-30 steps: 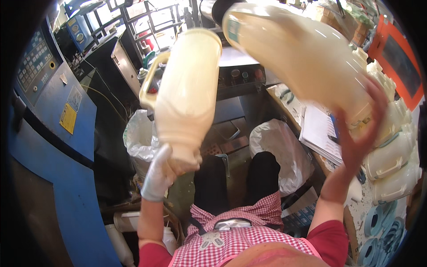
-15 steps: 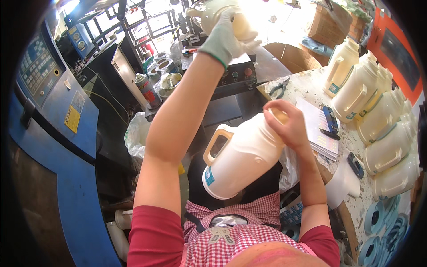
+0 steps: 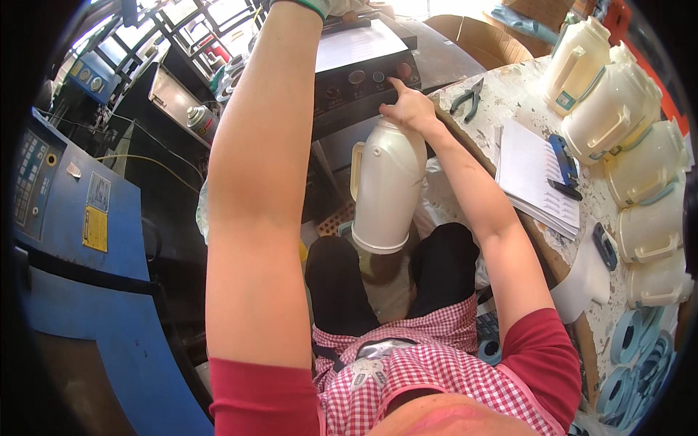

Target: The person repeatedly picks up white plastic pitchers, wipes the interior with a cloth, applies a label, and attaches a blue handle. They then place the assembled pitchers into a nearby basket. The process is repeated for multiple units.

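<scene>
A cream-white plastic thermos jug [image 3: 389, 185] with a side handle hangs upright in front of my knees. At its top, my right hand [image 3: 411, 112] grips the mouth, while its index finger reaches to the round buttons of a dark control panel [image 3: 356, 91]. Whether the fingertip presses a button I cannot tell. My left hand [image 3: 316, 6], in a pale glove with a green cuff, is stretched forward to the upper edge. Its fingers are mostly cut off, so what it holds is hidden. White paper [image 3: 360, 45] lies on the machine beside it.
To the right, a worn table [image 3: 502, 91] bears pliers [image 3: 467, 99], a paper stack [image 3: 536, 174], several more cream jugs [image 3: 600, 120] and pale blue rings [image 3: 629, 338]. A blue machine [image 3: 80, 203] stands left. A spray can [image 3: 201, 122] and cardboard box [image 3: 476, 40] are farther off.
My right hand has carried the jug forward from a tilted position to upright, its index finger now at the panel. My left hand, earlier holding another jug, has mostly left the picture. The view has shifted.
</scene>
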`<state>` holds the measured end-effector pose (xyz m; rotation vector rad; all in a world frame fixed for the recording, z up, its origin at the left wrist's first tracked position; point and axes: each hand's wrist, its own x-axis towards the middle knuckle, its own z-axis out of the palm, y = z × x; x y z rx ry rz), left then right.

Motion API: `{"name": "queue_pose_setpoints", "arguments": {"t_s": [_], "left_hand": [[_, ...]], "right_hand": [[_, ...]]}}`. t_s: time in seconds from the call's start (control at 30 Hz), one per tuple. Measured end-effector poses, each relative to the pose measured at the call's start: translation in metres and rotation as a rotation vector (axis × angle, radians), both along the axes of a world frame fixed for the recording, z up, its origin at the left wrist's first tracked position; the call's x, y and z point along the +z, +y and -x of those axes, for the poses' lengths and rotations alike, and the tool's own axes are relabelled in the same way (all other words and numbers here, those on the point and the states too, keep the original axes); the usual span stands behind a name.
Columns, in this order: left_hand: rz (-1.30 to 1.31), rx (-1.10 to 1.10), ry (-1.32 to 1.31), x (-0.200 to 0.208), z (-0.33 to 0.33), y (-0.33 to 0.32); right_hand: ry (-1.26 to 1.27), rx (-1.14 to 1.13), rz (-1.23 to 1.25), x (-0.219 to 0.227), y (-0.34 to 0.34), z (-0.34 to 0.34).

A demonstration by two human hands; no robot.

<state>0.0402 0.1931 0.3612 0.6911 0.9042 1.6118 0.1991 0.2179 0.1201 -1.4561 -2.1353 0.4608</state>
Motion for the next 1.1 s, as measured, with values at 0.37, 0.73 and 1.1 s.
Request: {"name": "queue_pose_setpoints", "arguments": {"t_s": [0.37,0.73,1.1], "left_hand": [[0.043,0.05,0.19,-0.028,0.024,0.018],[-0.435,-0.589,1.182,-0.139,-0.072,-0.182],[-0.259,-0.339,1.541,-0.075,-0.076,-0.256]], "right_hand": [[-0.158,0.099,0.105,0.031,-0.002,0.018],[0.618,0.074,0.054,0.041,-0.243,-0.139],[-0.074,-1.256,-0.372,0.084,-0.475,-0.55]]}}
